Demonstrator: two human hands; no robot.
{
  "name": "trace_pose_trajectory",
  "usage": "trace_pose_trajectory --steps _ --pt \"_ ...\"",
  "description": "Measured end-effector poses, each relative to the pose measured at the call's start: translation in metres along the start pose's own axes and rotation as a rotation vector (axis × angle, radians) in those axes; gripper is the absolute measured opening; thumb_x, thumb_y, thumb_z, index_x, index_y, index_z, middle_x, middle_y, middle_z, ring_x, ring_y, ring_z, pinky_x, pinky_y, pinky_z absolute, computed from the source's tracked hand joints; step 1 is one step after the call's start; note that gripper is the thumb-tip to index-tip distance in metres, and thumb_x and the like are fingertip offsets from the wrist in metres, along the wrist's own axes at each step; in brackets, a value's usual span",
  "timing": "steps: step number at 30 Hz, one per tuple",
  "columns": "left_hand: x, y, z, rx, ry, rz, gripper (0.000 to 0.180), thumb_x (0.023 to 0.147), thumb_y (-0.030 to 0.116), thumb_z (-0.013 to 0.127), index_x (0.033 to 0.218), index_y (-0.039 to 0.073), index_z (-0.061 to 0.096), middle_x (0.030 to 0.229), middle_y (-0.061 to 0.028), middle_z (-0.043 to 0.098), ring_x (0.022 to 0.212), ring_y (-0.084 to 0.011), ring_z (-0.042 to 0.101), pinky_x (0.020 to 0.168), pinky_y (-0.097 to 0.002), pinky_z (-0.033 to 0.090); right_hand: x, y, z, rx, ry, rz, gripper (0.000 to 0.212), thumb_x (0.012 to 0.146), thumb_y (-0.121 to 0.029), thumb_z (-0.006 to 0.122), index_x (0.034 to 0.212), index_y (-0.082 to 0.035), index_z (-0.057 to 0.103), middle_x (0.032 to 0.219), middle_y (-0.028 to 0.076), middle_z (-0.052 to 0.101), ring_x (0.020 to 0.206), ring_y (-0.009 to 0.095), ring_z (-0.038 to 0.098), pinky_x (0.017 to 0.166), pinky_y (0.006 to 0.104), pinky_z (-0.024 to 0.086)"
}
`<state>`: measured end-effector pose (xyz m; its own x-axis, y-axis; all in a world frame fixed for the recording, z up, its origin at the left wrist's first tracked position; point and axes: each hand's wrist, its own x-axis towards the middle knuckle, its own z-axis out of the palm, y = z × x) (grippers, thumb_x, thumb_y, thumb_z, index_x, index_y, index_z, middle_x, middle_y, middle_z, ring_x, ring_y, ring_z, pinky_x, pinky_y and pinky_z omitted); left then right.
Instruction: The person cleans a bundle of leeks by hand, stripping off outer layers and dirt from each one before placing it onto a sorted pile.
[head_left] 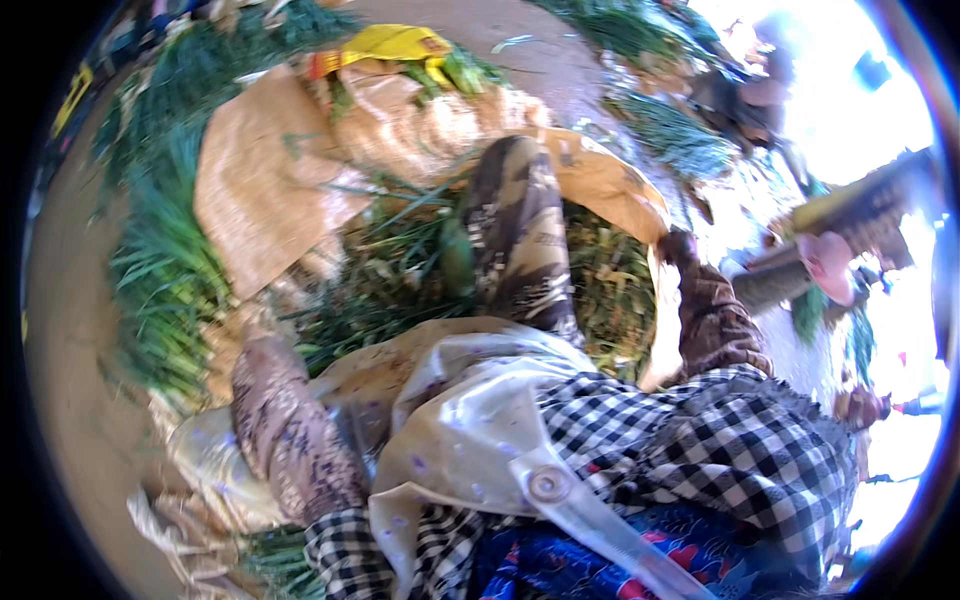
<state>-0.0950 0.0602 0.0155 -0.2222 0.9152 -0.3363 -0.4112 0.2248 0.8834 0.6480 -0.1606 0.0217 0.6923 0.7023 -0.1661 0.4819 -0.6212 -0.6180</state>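
My right hand [680,246] is closed on the edge of an orange-brown woven sack [610,180] at the right. Beside that hand, leaf scraps and trimmings [608,285] lie in a heap along the sack. At the left, my left hand [262,328] is at the near end of a tan woven sheet of sacking [270,180]; blur hides its fingers. Loose green onion leaves [385,275] lie between my arms, around my camouflage-clad leg [520,230].
Long bunches of green onions [165,270] line the left side, and more bunches [670,135] lie at the upper right. A yellow bag [395,42] tops the sacking at the back. Other people are at the right. A clear plastic apron [460,430] covers my lap.
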Motion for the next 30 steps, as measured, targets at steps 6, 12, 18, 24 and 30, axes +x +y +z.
trace_pose_trajectory --steps 6,12,18,24,30 --pt "-0.016 -0.031 0.025 0.111 -0.073 0.036 0.04 0.079 0.019 0.056 0.111 0.0 0.043 0.112 -0.016 0.049 0.096 -0.0306 0.055 0.075 -0.0426 0.048 -0.018 0.03 -0.272 -0.957 0.704 0.039 0.02 0.068 -0.021 0.062 0.084 -0.01 0.059 0.071 0.01 0.06 0.07 0.025 0.059 0.059 0.036 0.046" --pt "-0.013 -0.001 0.015 0.399 0.007 0.172 0.041 0.078 0.021 0.056 0.112 0.001 0.044 0.112 -0.016 0.05 0.097 -0.0303 0.055 0.075 -0.0425 0.048 -0.055 -0.105 -0.252 0.029 1.18 -0.103 0.027 0.078 -0.029 0.055 0.085 -0.004 0.062 0.074 0.009 0.063 0.065 0.019 0.061 0.056 0.0287 0.048" --pt "0.036 -0.002 0.107 0.579 -0.131 0.327 0.042 0.078 0.023 0.057 0.112 0.002 0.044 0.112 -0.0159 0.05 0.097 -0.0299 0.055 0.075 -0.0423 0.048 -0.107 -0.122 -0.265 0.546 1.202 -0.47 0.022 0.079 -0.015 0.052 0.088 0.004 0.059 0.082 0.011 0.061 0.069 0.021 0.06 0.06 0.0292 0.051" --pt "0.023 -0.021 0.098 0.717 -0.113 0.332 0.044 0.077 0.025 0.057 0.112 0.003 0.045 0.111 -0.0159 0.051 0.097 -0.0296 0.055 0.075 -0.0422 0.048 -0.153 -0.07 -0.287 0.129 1.258 -0.415 0.022 0.08 -0.02 0.053 0.09 -0.001 0.06 0.083 0.009 0.061 0.07 0.018 0.058 0.062 0.027 0.048" --pt "0.031 -0.014 0.093 0.769 -0.025 0.353 0.045 0.076 0.027 0.058 0.113 0.004 0.045 0.111 -0.0159 0.051 0.098 -0.0293 0.055 0.075 -0.0421 0.048 -0.174 -0.058 -0.321 0.017 1.415 -0.429 0.024 0.086 -0.022 0.05 0.095 -0.002 0.06 0.083 0.007 0.063 0.067 0.015 0.057 0.062 0.0251 0.045"
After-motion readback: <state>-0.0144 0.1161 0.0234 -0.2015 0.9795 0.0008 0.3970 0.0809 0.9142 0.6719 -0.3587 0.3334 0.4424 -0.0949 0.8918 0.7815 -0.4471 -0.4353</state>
